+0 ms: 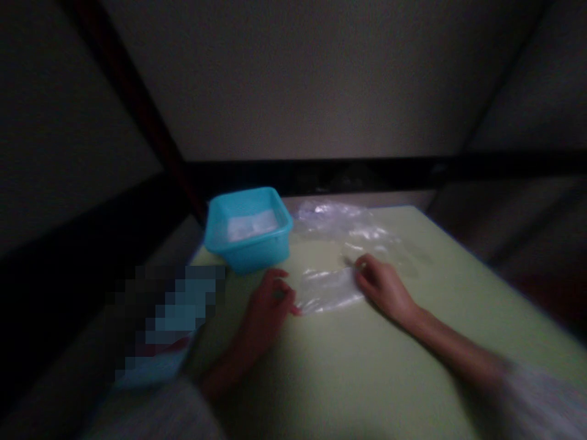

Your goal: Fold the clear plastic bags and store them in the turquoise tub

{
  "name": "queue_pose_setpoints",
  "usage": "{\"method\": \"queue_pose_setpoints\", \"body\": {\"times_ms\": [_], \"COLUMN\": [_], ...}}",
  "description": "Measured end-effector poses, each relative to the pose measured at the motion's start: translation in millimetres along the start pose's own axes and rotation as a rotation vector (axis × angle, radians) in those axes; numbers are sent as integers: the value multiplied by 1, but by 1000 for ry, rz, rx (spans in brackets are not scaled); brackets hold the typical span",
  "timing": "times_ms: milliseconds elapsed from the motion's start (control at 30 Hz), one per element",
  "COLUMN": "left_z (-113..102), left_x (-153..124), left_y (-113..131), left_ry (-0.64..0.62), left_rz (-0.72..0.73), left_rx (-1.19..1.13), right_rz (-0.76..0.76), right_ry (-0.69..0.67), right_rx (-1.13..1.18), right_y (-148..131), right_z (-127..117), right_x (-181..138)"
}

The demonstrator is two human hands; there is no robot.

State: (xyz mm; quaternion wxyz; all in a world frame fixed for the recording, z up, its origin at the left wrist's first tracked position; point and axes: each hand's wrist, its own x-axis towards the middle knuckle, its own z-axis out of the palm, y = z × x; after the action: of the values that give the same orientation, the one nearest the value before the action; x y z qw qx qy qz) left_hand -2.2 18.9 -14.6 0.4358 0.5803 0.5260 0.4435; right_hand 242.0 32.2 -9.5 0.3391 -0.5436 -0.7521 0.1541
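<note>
A clear plastic bag [328, 287] lies crinkled on the pale green tabletop, its near edge stretched between my hands. My left hand [270, 305] is at the near left corner, thumb and a finger closed on the film there. At the bag's right side, my right hand [385, 290] has thumb and forefinger pinched together on its edge. A small dark sliver shows by the right fingertips, too blurred to make out. Just beyond my left hand stands a turquoise plastic basket [261, 252] holding folded white pieces [252, 225].
More crumpled clear plastic [330, 211] spreads toward the back of the green table [367, 379]. A wall with a dark band rises behind it. At the left, beside the table edge, is a pixelated light-blue patch [183, 305]. The scene is dim and blurred.
</note>
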Motion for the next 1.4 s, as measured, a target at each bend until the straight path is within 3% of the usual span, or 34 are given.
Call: {"method": "queue_pose_setpoints", "body": {"times_ms": [333,500,767,1000,1100,1200,1267,1400], "left_z": [-1,0,-4,-15,-19,-17,-10,7], "left_x": [1,0,0,8,7,-4,-14,-34], "left_y": [-1,0,6,-3,-2,3,6,10], "left_ry": [-20,-23,7,59,117,143,62,-330], "left_rz": [8,9,-1,96,178,352,482,709], "left_rx": [6,-10,12,99,275,505,584,715], "right_rz": [-120,-243,-239,-290,-322,-350,-349,-313], "right_ry": [-3,-100,-160,-183,-277,-348,-339,-263], "right_rx": [-94,-61,-45,-39,94,157,125,-18], "right_y": [5,11,13,3,-3,-6,-4,6], "right_z": [-4,-11,-16,-24,-26,-28,-27,-25], "right_x": [1,3,3,-2,-6,-9,-9,-6]}}
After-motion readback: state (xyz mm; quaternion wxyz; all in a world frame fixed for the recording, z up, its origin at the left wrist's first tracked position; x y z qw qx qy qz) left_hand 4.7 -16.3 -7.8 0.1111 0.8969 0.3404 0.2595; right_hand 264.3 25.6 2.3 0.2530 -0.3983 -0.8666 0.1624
